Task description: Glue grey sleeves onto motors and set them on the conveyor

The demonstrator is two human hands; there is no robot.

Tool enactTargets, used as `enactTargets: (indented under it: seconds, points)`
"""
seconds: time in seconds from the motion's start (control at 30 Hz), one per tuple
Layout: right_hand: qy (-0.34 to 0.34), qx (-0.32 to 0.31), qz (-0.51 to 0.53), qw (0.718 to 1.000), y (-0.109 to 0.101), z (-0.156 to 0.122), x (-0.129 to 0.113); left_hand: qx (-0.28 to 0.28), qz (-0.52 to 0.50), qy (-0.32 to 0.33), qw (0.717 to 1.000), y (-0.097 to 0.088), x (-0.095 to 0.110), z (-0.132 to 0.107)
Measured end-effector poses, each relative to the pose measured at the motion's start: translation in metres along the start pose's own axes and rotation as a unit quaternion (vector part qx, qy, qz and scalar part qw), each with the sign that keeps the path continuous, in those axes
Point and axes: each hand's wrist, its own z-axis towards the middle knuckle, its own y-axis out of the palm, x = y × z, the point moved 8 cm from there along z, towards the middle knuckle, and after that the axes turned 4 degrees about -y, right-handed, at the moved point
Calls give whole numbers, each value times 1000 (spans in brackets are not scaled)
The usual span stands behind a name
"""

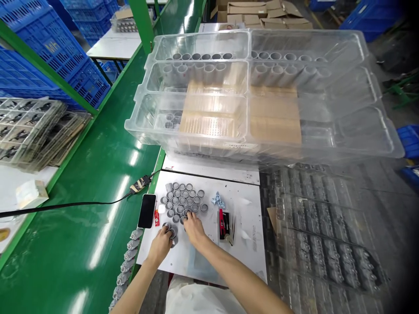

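A cluster of several small grey cylindrical caps (183,200) stands on a white work board (242,257). My left hand (162,244) is curled around grey caps (170,230) at the cluster's near edge. My right hand (193,229) reaches into the near side of the cluster, fingertips pinched on a grey cap (186,213). Both hands are closed.
A black phone (147,211) lies left of the caps, with a cable (65,205) across the green conveyor belt (98,183). A red tool and tweezers (225,224) lie to the right. Stacked clear plastic trays (262,96) stand behind; clear blister trays (327,235) at right. A row of grey parts (127,257) lines the belt edge.
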Motion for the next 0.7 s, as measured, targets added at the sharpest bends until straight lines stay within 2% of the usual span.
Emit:
enactTargets:
  seconds: [0.1,0.2,0.3,0.4,0.57,0.7]
  points:
    - [-18,27,3,999,-7,-4,-1,22,-11,19,1000,-5,0,16]
    - [-32,64,25,997,-15,-22,1,36,-22,37,998,-12,2,25]
    - [-45,99,67,992,-19,-52,5,45,-31,50,997,-19,4,23]
    - [-48,105,118,986,-9,-90,14,70,-43,51,995,-33,1,7]
    - [-29,98,174,979,21,-145,41,176,-50,-35,983,-70,-28,-16]
    - [-25,95,201,975,37,-168,63,213,-53,-111,969,-82,-46,-16]
